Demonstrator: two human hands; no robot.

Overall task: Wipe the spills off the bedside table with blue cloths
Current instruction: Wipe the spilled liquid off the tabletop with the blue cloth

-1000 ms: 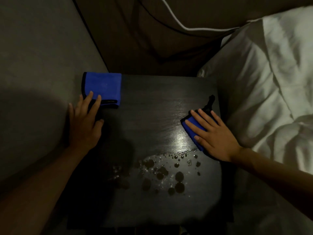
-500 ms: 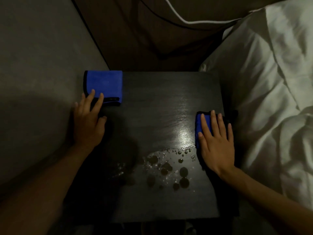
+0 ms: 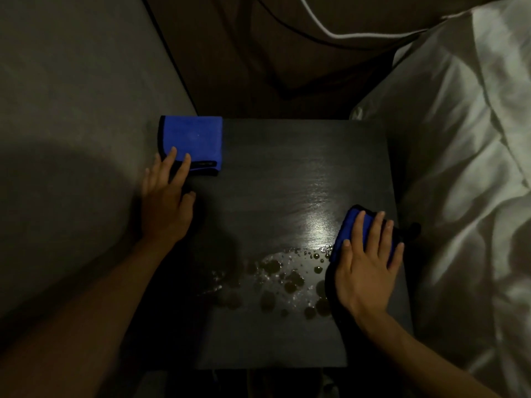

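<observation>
right hand (image 3: pixel 366 271): flat, fingers straight, pressed on crumpled blue cloth (image 3: pixel 349 228), lower right of dark wooden desk (image 3: pixel 287 173) | left hand (image 3: pixel 165 196): flat, fingertips touched folded blue cloth (image 3: pixel 192 139), upper left | dark spill droplets (image 3: pixel 281 280): lower centre

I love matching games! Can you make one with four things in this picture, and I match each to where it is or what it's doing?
Things:
1. folded cloth
2. spill
3. right hand
4. white bedding

Places or states:
a. beside the right edge of the table
b. on the table's far left corner
c. pressing flat on the other blue cloth
d. in drops on the table's near half

Pairs: 1-b, 2-d, 3-c, 4-a
</observation>
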